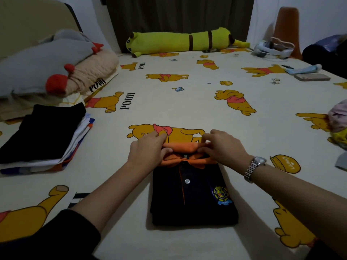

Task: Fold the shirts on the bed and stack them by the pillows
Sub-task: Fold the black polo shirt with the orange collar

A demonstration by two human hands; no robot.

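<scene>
A folded dark navy polo shirt [195, 196] with an orange collar [180, 148] and a round badge lies on the bed [169, 102] right in front of me. My left hand [148, 147] pinches the collar's left end. My right hand [221, 145], a metal watch on its wrist, pinches the collar's right end. A stack of folded shirts [45, 136], a black one on top, sits at the left beside the pillows [47, 66].
A long yellow plush [180, 41] lies along the far edge. A phone [311, 77] and a light blue cloth [302, 69] rest at the far right. Unfolded pink and yellow clothes [338, 119] sit at the right edge. A white headset [272, 49] is in the back right corner.
</scene>
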